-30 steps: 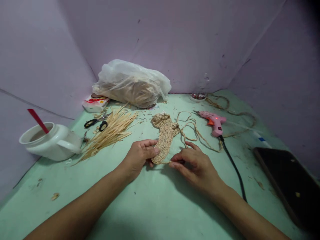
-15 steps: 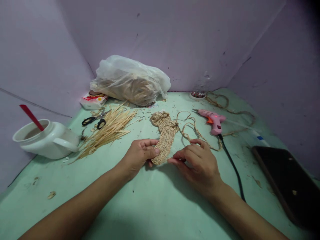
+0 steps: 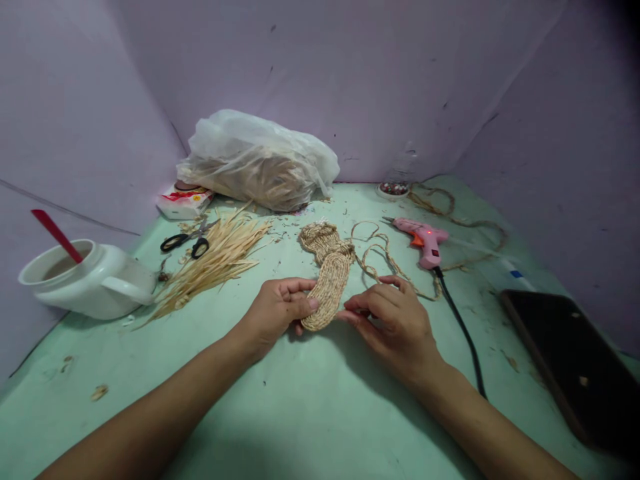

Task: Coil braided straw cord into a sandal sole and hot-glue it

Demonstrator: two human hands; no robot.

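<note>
A coiled piece of tan braided cord (image 3: 327,283), long and rounded at its near end, lies over a wider ribbed part at the centre. My left hand (image 3: 285,307) grips its near left edge, thumb on top and fingers beneath. Close by its right edge, my right hand (image 3: 390,317) is closed with thumb and forefinger together; what they pinch is too small to make out. Loose braided cord (image 3: 387,253) runs in loops behind my right hand. A pink glue gun (image 3: 425,240) with a red light lies to the right.
Straw strips (image 3: 215,260) and black-handled scissors (image 3: 200,247) lie left. A white jug (image 3: 115,280) holds a red stick. Behind are a plastic bag (image 3: 265,160), a small box (image 3: 185,202) and a dish of beads (image 3: 393,189). A dark phone-like slab (image 3: 570,367) lies right.
The view has shifted slightly. My right hand's fingertips have moved a little up along the coiled piece's right edge; my left hand keeps its grip.
</note>
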